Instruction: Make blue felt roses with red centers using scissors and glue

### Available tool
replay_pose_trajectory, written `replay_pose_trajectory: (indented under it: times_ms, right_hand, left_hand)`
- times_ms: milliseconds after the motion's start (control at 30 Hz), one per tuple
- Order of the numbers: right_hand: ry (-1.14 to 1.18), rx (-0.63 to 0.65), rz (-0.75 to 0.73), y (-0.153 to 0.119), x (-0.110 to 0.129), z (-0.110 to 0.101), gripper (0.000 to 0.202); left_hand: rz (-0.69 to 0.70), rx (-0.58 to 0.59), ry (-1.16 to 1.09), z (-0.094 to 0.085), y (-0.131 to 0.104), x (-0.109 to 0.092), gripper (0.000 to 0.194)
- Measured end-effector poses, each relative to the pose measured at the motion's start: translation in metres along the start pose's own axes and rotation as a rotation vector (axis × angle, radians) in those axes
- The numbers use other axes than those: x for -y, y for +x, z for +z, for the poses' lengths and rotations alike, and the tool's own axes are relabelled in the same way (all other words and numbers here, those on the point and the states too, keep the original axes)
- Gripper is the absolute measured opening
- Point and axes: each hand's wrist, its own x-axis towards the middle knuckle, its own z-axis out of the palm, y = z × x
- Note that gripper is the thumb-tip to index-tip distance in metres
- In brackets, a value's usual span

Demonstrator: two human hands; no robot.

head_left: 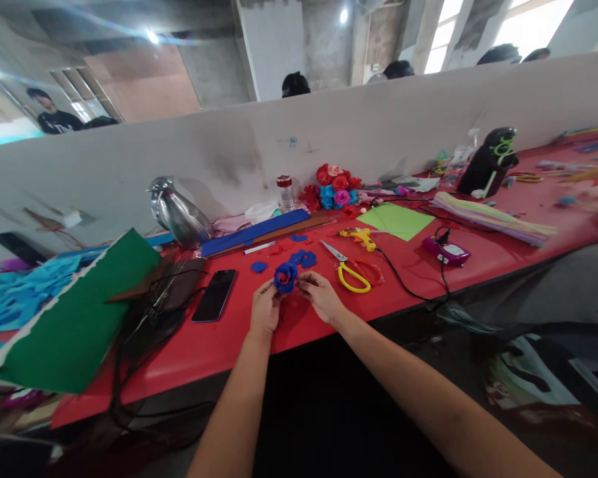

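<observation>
Just above the front part of the red table I hold a blue artificial rose [286,277] with a red centre. My left hand [265,307] is closed round its lower left side; whatever is under the bloom is mostly hidden by the fingers. At the flower's right edge, my right hand [323,295] has its thumb and fingers pinched on the outer petal. Loose blue petals [302,259] lie just behind the flower, with small red scraps [276,249] near them. Yellow-handled scissors [351,273] rest open to the right of my right hand.
A yellow glue gun [359,238] lies behind the scissors, its cord trailing right. A phone [214,295] and green sheet [80,325] are at left. Behind stand a steel jug [182,216], a jar [285,192] and a flower bunch [336,189]. A pale partition [219,146] borders the table.
</observation>
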Motion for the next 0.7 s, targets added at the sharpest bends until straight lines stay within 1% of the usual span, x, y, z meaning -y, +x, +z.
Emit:
replay_pose_trajectory:
  times_ms: [100, 200, 267, 433, 600, 700]
  right_hand:
    - [0.002, -0.008, -0.016, -0.002, 0.004, 0.000, 0.011]
    - [0.012, 0.000, -0.030, -0.005, 0.009, 0.001, 0.003]
    - [0.011, 0.011, -0.038, -0.007, 0.011, 0.001, 0.004]
    - [-0.035, 0.029, -0.035, -0.013, 0.012, 0.002, 0.017]
    - [-0.059, -0.007, -0.018, -0.011, 0.011, 0.005, 0.016]
    - [-0.077, -0.035, -0.018, -0.008, 0.009, 0.007, 0.024]
  left_hand:
    - [0.007, -0.124, -0.137, -0.004, 0.005, -0.004, 0.007]
    - [0.013, -0.162, -0.210, -0.009, 0.010, -0.008, 0.013]
    - [-0.001, -0.170, -0.241, -0.011, 0.011, -0.010, 0.016]
    - [-0.029, -0.170, -0.261, -0.012, 0.012, -0.009, 0.017]
    - [-0.020, -0.166, -0.229, -0.008, 0.012, -0.007, 0.016]
    - [-0.004, -0.146, -0.184, -0.005, 0.011, -0.005, 0.011]
